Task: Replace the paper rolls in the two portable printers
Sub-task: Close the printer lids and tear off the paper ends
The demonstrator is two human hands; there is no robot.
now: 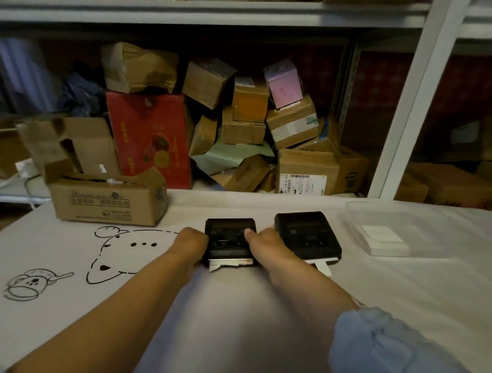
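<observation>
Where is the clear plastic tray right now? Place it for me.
In the head view the clear plastic tray lies on the white table cover at the right, just beyond the right-hand printer, with white pads inside it.

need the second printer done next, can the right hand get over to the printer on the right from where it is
Probably yes. The right hand rests on the left printer, directly beside the right printer, and only bare tablecloth lies around that printer; the clear plastic tray sits farther right.

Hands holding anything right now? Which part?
Both hands grip the left printer: left hand on its left edge, right hand on its right edge.
</observation>
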